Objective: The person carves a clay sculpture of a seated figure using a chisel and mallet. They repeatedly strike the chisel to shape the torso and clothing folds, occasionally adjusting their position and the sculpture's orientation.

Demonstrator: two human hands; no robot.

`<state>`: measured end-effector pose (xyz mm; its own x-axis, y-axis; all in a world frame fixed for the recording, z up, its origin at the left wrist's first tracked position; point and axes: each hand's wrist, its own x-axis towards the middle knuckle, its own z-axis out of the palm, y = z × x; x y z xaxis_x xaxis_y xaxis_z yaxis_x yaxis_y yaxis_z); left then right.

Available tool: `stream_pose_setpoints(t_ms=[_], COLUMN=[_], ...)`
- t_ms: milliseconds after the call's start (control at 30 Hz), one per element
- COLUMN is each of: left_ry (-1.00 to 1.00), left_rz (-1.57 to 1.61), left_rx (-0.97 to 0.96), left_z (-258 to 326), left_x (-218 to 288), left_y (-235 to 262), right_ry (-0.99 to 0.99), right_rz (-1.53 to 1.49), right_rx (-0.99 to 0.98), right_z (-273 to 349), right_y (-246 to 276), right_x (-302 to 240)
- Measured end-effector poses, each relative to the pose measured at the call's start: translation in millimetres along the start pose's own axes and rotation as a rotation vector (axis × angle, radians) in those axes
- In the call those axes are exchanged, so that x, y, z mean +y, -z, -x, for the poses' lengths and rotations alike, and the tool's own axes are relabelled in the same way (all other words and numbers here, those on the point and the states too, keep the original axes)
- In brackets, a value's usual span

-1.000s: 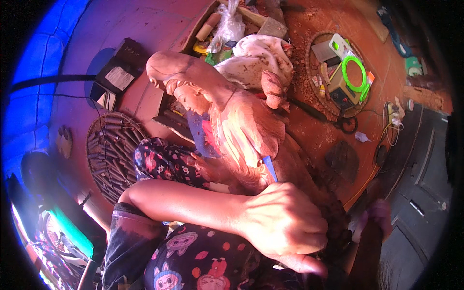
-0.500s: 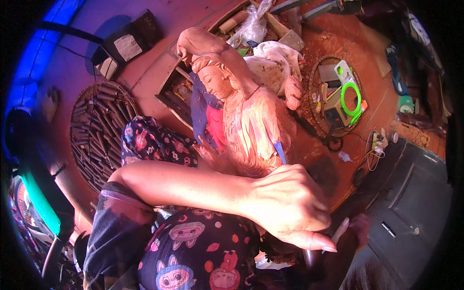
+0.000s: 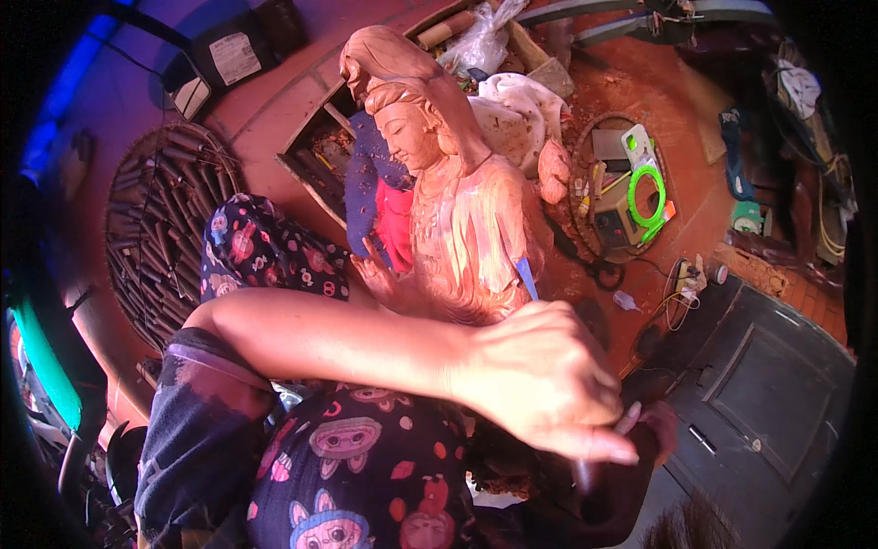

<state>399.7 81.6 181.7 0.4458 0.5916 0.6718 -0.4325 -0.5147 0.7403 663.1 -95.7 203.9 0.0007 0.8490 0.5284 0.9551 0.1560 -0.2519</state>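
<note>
A carved wooden statue (image 3: pixel 448 192) with a tall headdress and draped robe stands tilted in front of my lap. My left hand (image 3: pixel 540 380) reaches across from the left, its fingers closed around a chisel whose blue blade (image 3: pixel 525 276) meets the robe at the statue's lower right. A dull metallic shaft shows below my left thumb. My right hand (image 3: pixel 660 428) lies in shadow just beyond that thumb, its fingers curled and partly hidden. What it grips cannot be made out. Dark patterned trousers (image 3: pixel 347 444) cover my legs on the near side.
A round tray of many slim, dark-handled tools (image 3: pixel 174 229) lies at the left. Behind the statue is a wooden box (image 3: pixel 540 69) with cloths and plastic. To the right are a round basket with a bright green ring (image 3: pixel 647 197), cables (image 3: pixel 681 297) and a dark cabinet (image 3: pixel 759 393).
The whole scene has shifted a little left and up in the picture as my view moved. The chisel blade stays against the robe, and my left hand keeps its grip.
</note>
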Motion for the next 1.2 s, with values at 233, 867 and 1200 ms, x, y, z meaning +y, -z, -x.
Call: stream_pose_setpoints(t_ms=[233, 867, 1200], left_ry=[-0.025, -0.063, 0.177], left_rz=[0.055, -0.028, -0.017], left_rx=[0.011, -0.116, -0.450], left_z=[1, 1, -18], left_x=[-3, -12, 17], left_y=[2, 15, -4], right_ry=[0.152, 0.100, -0.071], right_rz=[0.008, -0.292, -0.297], right_rx=[-0.062, 0.022, -0.226], right_z=[-18, -5, -19], right_y=[-3, -14, 5], right_x=[-3, 7, 10])
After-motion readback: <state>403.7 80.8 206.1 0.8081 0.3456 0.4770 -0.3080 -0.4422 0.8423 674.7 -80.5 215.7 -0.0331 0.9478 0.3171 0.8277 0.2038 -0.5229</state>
